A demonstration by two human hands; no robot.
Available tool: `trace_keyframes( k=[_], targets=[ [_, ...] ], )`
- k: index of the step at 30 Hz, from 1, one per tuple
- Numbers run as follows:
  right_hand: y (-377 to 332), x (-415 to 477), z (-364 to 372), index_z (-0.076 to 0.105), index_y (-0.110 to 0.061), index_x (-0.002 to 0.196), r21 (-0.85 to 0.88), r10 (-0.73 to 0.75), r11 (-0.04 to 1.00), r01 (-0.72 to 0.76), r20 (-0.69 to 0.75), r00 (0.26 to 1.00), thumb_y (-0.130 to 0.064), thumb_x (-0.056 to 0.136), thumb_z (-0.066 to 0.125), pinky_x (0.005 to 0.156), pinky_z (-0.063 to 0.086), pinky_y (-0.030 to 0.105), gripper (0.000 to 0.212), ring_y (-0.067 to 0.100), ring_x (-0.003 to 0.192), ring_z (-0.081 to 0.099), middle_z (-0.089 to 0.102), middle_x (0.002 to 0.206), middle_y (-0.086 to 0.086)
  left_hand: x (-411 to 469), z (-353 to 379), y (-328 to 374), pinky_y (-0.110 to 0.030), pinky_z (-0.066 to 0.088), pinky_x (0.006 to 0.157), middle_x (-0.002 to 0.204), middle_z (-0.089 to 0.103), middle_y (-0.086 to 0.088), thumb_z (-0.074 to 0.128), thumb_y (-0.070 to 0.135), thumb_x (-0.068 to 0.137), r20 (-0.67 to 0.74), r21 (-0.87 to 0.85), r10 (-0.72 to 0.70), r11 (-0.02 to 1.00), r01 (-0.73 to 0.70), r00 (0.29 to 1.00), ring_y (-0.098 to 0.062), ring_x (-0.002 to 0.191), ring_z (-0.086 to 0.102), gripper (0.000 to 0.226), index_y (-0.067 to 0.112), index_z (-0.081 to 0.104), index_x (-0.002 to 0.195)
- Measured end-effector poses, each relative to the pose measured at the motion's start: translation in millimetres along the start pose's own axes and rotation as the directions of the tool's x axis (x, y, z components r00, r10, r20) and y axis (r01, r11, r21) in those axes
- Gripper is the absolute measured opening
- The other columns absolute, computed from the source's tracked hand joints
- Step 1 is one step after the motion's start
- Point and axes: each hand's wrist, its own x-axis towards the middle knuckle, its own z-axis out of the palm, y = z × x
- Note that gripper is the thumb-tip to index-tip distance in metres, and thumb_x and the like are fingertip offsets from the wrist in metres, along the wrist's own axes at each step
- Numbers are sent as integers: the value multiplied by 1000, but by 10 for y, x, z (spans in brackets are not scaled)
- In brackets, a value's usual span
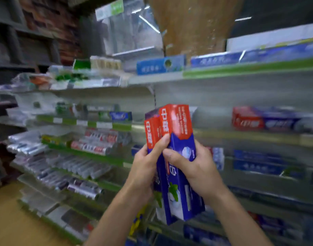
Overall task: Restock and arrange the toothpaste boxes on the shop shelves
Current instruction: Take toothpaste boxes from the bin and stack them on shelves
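While the whole view is smeared by blur, the bundle of toothpaste boxes (177,132) reads clearly enough: long cartons held upright, bright red across the top with white characters running down the face, deep blue below, and a white patch with green mint leaves near the bottom end. At least two red tops stand side by side, the right one higher, and a darker edge shows behind them; the exact count cannot be told. The bundle is up in the air in front of the shelves (240,137), level with the middle tiers and touching none of them. Both bare forearms rise from the lower edge of the view and meet at the cartons. The left hand (145,167) grips the bundle from the left side, its thumb lying slantwise across the front up to the red band. The right hand (198,169) clasps the front carton from the right, thumb pressed on the blue face and fingers curled round the far edge. On the shelf behind, to the right, a matching red-and-blue carton (269,121) lies on its side, and silvery packs (91,148) fill the tiers to the left.
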Motion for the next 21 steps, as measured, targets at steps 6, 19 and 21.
trace_keyframes(
  k=[6, 19, 21],
  targets=[
    [-566, 253, -706, 62, -25, 108, -140, 91, 987, -86, 34, 995, -46, 73, 64, 78, 58, 33, 41, 13, 84, 73, 75, 96, -4, 221, 784, 191, -39, 61, 73, 104, 74, -13, 64, 39, 70, 35, -59, -60, 996, 62, 998, -30, 91, 72, 49, 13, 68, 112],
    [-641, 496, -2007, 58, -21, 105, -253, 335, 902, -349, -98, 937, -48, 94, 39, 69, 54, 27, 35, 12, 76, 73, 75, 85, -3, 818, 1660, -527, -37, 58, 71, 104, 73, -17, 72, 34, 67, -74, -198, -238, 955, 220, 968, -36, 91, 69, 62, 5, 60, 120],
    [-593, 590, -2081, 60, -15, 104, -230, 342, 899, -373, -165, 925, -46, 95, 41, 70, 53, 31, 37, 15, 69, 73, 75, 79, 2, 957, 1680, -499, -40, 57, 77, 107, 71, -18, 75, 39, 68, -46, -204, -253, 949, 239, 966, -37, 97, 68, 66, 4, 58, 122]
  ],
)
